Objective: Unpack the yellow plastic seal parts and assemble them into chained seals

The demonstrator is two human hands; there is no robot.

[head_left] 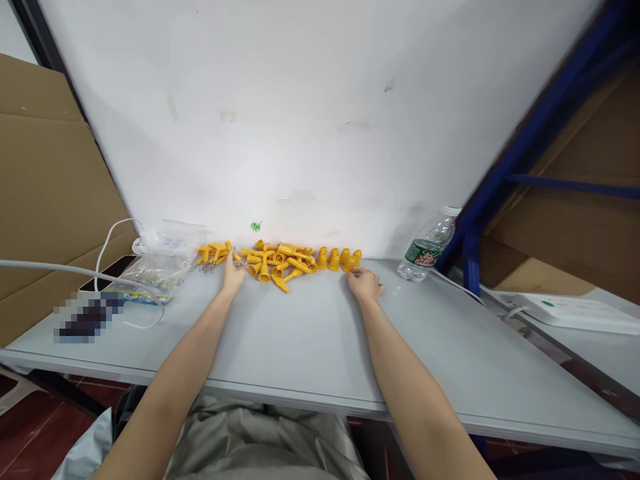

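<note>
A heap of several yellow plastic parts (280, 259) lies at the far edge of the grey table (310, 340), against the white wall. Some are T-shaped, some cone-shaped. A short row of yellow caps (339, 259) stands at the heap's right end. My left hand (233, 273) reaches to the heap's left side, fingers together on a small metal piece among the parts. My right hand (365, 283) rests on the table at the row's right end, fingers curled, touching the last yellow cap (350, 265).
A clear plastic bag (163, 263) with small items lies at the left, beside a phone (107, 272) and white cables (75, 272). A water bottle (427, 245) lies at the right. A white power strip (575, 312) sits far right, by a blue rack post (470, 257). Cardboard stands on the left.
</note>
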